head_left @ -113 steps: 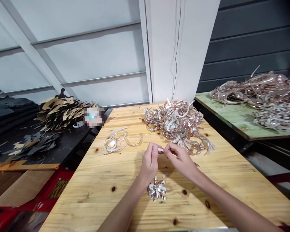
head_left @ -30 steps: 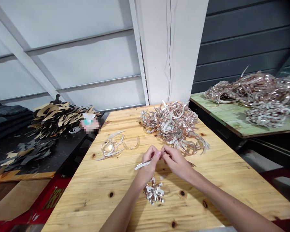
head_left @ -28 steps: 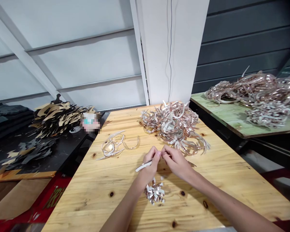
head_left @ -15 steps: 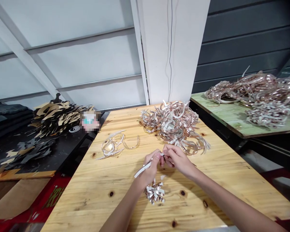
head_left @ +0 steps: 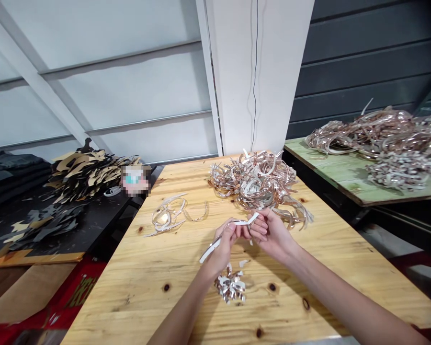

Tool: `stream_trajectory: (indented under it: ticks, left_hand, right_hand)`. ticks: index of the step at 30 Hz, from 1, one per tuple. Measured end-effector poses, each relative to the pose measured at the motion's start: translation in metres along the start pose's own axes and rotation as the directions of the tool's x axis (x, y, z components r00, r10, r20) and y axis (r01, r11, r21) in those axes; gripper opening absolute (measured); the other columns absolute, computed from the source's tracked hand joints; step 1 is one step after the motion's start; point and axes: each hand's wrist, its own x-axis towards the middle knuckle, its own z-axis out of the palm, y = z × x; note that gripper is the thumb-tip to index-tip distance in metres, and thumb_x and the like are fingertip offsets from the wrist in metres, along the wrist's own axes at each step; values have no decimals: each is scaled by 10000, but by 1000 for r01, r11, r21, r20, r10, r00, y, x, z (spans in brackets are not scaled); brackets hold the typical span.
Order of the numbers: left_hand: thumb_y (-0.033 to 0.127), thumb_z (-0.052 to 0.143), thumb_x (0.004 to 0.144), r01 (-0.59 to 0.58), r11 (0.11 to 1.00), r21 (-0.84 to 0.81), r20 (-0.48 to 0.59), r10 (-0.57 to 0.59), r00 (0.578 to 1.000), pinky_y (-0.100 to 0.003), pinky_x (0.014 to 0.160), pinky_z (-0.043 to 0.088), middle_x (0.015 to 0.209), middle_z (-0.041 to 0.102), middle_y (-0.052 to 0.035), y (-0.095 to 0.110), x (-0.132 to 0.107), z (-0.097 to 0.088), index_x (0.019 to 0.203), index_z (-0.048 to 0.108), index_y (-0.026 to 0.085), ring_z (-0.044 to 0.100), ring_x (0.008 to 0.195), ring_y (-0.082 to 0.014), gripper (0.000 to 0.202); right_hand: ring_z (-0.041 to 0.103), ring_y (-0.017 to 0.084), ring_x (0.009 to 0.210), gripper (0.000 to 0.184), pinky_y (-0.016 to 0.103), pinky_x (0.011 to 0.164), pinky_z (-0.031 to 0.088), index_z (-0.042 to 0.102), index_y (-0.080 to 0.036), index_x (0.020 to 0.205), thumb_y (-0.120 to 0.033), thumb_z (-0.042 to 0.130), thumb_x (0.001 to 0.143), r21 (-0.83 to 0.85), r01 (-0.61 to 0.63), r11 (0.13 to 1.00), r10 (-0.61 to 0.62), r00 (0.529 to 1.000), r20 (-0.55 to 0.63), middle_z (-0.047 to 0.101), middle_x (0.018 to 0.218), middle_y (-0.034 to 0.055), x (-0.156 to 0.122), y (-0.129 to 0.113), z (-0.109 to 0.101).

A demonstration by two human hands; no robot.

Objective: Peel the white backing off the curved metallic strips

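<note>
A narrow white strip (head_left: 210,250) runs through my left hand (head_left: 225,239), which is closed on it, one end trailing down over the wrist side. My right hand (head_left: 273,231) pinches the same strip farther along, where it bends upward between the thumb and fingers. Just below the hands lies a small heap of short cut pieces (head_left: 231,286), white on one face and shiny rose-gold on the other. A few loose bits rest on the wood between heap and hands. Whether a tool is hidden in the fingers I cannot make out.
Behind my hands, a large tangle of rose-gold and white strips (head_left: 255,179) covers the far part of the wooden table (head_left: 129,292). Several loose strips (head_left: 168,213) curl at left. A green table (head_left: 339,179) on the right bears more strips; a black table (head_left: 93,235) on the left holds scraps.
My right hand has moved slightly right and turned, showing more of the strip stretched between both hands. Another small piece appears just below the fingers. My left hand stays nearly in place.
</note>
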Motion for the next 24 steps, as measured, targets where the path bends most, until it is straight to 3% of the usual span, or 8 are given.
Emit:
stream_trajectory:
  ticks: [4, 7, 9, 11, 13, 16, 20, 24]
  left_hand:
    - [478, 444, 1008, -89, 988, 123, -31, 93, 995, -340, 876, 465, 863, 563, -55, 7, -4, -1, 757, 480, 197, 562, 887, -207, 378]
    - [479, 412, 1015, -117, 979, 166, -59, 129, 990, -339, 879, 456, 864, 576, -57, 11, -5, -5, 763, 481, 201, 569, 898, -214, 381]
    - [492, 397, 1014, -135, 974, 181, -77, 151, 986, -335, 874, 451, 858, 571, -58, 12, -5, -8, 754, 476, 204, 563, 899, -218, 396]
    - [506, 387, 1015, -146, 968, 205, -77, 164, 983, -327, 850, 445, 842, 547, -53, 12, -5, -10, 767, 493, 202, 541, 873, -212, 406]
    - [525, 386, 1015, -144, 958, 248, -44, 159, 986, -320, 824, 436, 835, 529, -46, 13, -5, -11, 804, 522, 198, 518, 844, -204, 412]
    - [530, 416, 1015, -117, 922, 368, 5, 124, 992, -298, 763, 404, 794, 497, -17, 16, -6, -10, 811, 519, 201, 478, 779, -182, 401]
    - [496, 379, 1044, -33, 854, 520, -9, 44, 999, -283, 707, 363, 733, 437, 19, 16, -6, -6, 774, 446, 217, 429, 712, -163, 394]
    - [446, 298, 1068, -58, 814, 577, -3, 74, 997, -283, 720, 367, 752, 485, 11, 12, -6, -4, 780, 459, 218, 454, 731, -165, 401]
  right_hand:
    - [248, 76, 450, 333, 170, 367, 207, 404, -216, 663, -364, 640, 846, -78, 18, 997, -19, 1000, -22, 335, 574, -71, -4, 3, 5]
    - [288, 89, 477, 326, 192, 396, 191, 497, -218, 761, -467, 690, 846, -397, 93, 913, -107, 994, -12, 429, 629, -57, -7, 9, 6]
    - [317, 99, 482, 298, 214, 421, 211, 537, -219, 781, -442, 718, 858, -663, 190, 724, -208, 977, 53, 464, 620, -57, -7, 12, 2]
    - [388, 121, 518, 278, 240, 471, 271, 579, -212, 771, -431, 659, 922, -822, 279, 496, -262, 951, 165, 500, 619, -40, -6, 15, -3]
    - [464, 148, 589, 296, 263, 551, 328, 599, -207, 756, -395, 572, 983, -881, 354, 315, -270, 923, 274, 544, 646, -17, -6, 15, -7]
    - [510, 166, 653, 258, 279, 625, 345, 579, -211, 766, -304, 531, 1002, -895, 423, 139, -262, 888, 379, 581, 688, -10, -10, 16, -7]
    - [462, 150, 605, 263, 279, 604, 307, 512, -214, 751, -280, 519, 1005, -885, 459, 78, -238, 871, 431, 540, 663, -29, -14, 20, -4]
    - [444, 147, 618, 274, 274, 604, 318, 513, -212, 728, -292, 518, 990, -877, 433, 209, -247, 891, 382, 519, 666, -27, -14, 20, -1]
